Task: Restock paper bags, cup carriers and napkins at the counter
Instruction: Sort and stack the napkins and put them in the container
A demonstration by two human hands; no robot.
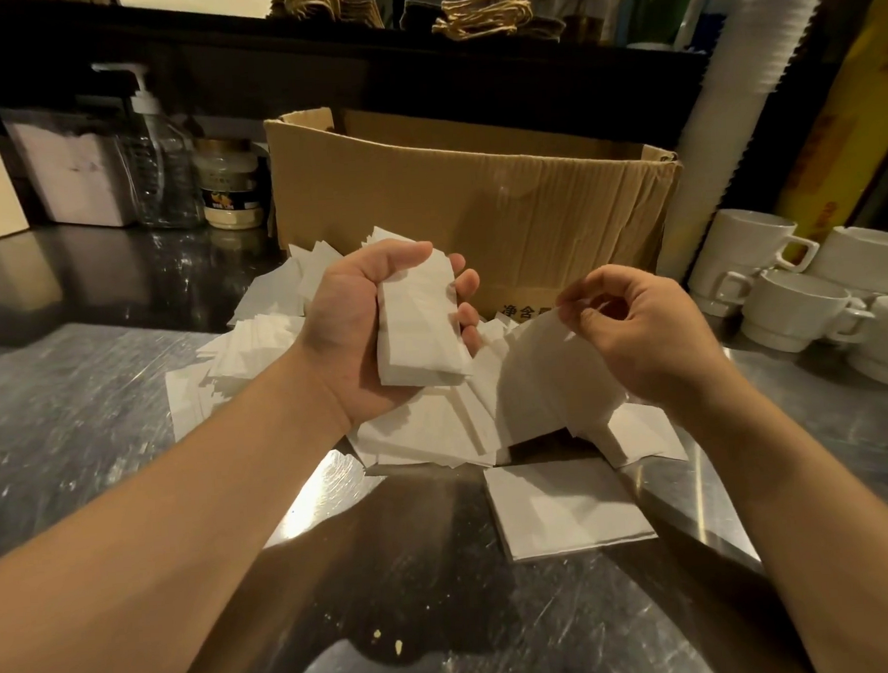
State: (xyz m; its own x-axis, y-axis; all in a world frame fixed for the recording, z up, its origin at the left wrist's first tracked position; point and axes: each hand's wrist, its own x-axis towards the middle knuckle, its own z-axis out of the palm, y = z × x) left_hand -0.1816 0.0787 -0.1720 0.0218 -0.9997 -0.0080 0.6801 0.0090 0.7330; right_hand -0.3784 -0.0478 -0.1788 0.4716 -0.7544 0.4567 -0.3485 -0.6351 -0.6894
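At the far left of the steel desk (65,407) stand two white napkin holders (70,170), then a clear pump bottle (157,161) and a jar (229,185) with a dark label, all against the dark back wall. Just right of them an open cardboard box (475,195) lies on its side, and a loose pile of white napkins (426,435) spreads out of its mouth across the desk. Above this pile the left hand (374,329) is turned palm up, its fingers and thumb curled round a neat stack of napkins (418,327) that lies in the palm, standing clear of the pile beneath. Nearer the camera a single flat napkin (569,507) lies apart on the desk. To the right, the right hand (637,326) pinches the upper edge of one napkin sheet (542,377) between thumb and fingertips; the sheet hangs curved below the hand, its lower edge reaching the pile. On the upper shelf behind the box sit brown paper bags with twine handles (481,12). At the far right a tall sleeve of white cups (737,89) leans up the wall, and white mugs (789,292) are stacked on the desk.
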